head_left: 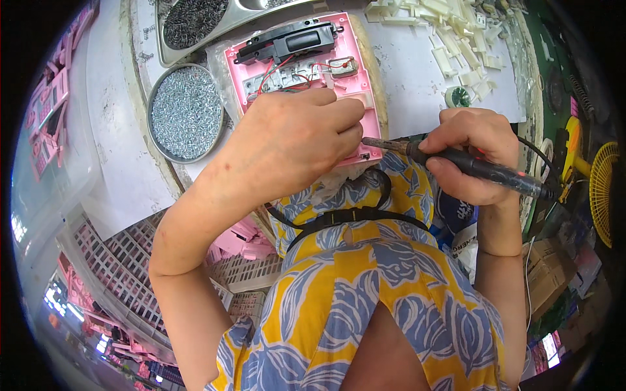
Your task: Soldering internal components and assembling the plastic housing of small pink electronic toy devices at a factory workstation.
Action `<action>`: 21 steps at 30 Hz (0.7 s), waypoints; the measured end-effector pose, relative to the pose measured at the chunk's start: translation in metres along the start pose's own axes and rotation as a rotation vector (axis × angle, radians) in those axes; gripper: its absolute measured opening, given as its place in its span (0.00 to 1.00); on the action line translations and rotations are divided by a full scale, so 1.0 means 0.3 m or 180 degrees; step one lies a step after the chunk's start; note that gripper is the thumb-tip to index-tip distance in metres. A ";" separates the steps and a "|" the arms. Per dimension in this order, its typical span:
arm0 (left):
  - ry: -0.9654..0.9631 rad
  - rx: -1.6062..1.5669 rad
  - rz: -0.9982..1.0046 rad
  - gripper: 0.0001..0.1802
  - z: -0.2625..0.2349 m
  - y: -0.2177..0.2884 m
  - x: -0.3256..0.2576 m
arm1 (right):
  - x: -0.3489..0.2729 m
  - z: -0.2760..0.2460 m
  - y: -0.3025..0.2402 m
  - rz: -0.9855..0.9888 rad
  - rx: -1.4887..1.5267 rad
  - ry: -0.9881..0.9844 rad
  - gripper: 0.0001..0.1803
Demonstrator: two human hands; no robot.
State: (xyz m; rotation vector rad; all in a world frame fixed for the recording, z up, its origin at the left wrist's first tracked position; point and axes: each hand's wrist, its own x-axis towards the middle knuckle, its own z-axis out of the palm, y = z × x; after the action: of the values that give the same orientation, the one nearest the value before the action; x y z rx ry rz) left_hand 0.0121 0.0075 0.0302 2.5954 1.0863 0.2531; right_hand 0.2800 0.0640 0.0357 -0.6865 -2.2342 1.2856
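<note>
A soldering iron (486,171) with a black handle lies in the grip of my right hand (479,146). Its metal end points left, with the tip at the right edge of a pink plastic housing (360,49), close to my left fingertips. My left hand (297,133) is closed over the lower part of that housing; what its fingers pinch, if anything, is hidden. Inside the housing sit a black plastic mechanism (293,42), a grey metal plate (287,75) and a small metal-framed part (343,66). Thin red wires (266,79) run between them.
Left of the housing stands a round dish (186,112) of small silvery pins; beyond it, a metal tray (194,23) holds dark springs. White plastic pieces (460,49) are heaped at the far right, near a green-and-white roll (460,97). A yellow fan (605,195) stands at right.
</note>
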 end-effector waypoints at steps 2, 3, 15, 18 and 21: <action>-0.0009 0.0027 0.0054 0.12 -0.002 -0.001 0.001 | 0.000 -0.002 -0.001 0.0030 -0.0012 -0.0018 0.09; -0.0013 0.0040 0.0082 0.12 -0.001 -0.001 0.001 | 0.001 -0.002 -0.003 0.0036 -0.0009 -0.0019 0.09; 0.0174 0.0016 -0.0044 0.11 0.028 0.004 -0.021 | -0.079 -0.044 -0.042 0.0074 -0.0028 0.0402 0.11; 0.0196 -0.0008 0.0016 0.11 0.028 -0.003 -0.013 | -0.237 -0.117 -0.052 0.0487 0.0185 0.1137 0.13; 0.0084 -0.0050 0.0072 0.12 0.022 -0.011 -0.018 | -0.423 -0.244 0.000 0.0639 0.0087 0.2209 0.17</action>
State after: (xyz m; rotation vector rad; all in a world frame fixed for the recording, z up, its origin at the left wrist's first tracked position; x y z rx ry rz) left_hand 0.0079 0.0043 0.0227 2.5989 1.0600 0.3007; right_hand 0.4223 0.0316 0.0498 -1.1601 -1.6072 0.9559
